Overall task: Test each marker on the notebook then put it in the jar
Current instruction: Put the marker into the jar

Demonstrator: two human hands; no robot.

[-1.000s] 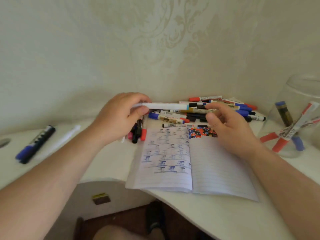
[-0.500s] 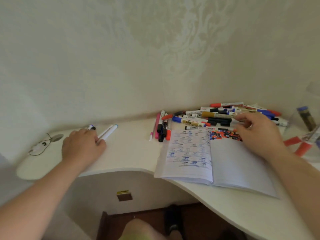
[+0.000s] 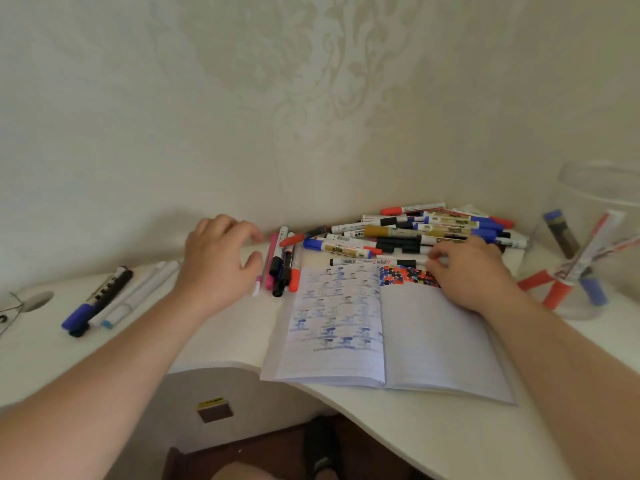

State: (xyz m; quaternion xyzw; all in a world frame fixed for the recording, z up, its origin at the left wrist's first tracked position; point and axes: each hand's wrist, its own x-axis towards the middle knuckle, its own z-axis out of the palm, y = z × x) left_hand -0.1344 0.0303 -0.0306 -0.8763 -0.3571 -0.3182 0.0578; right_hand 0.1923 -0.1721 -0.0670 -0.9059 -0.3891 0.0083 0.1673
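Right hand is curling its fingertips onto a black-and-white marker lying just above the open notebook; a firm pinch isn't clear yet. Left hand is hovering over the desk, fingers loosely spread, holding nothing. Markers look light, rigid, smooth-barrelled and likely to roll, so I'd grab mid-barrel, clear of the cap. Marker pile is sitting against the wall. Glass jar is standing at far right, fragile, already holding several red and blue markers leaning inside.
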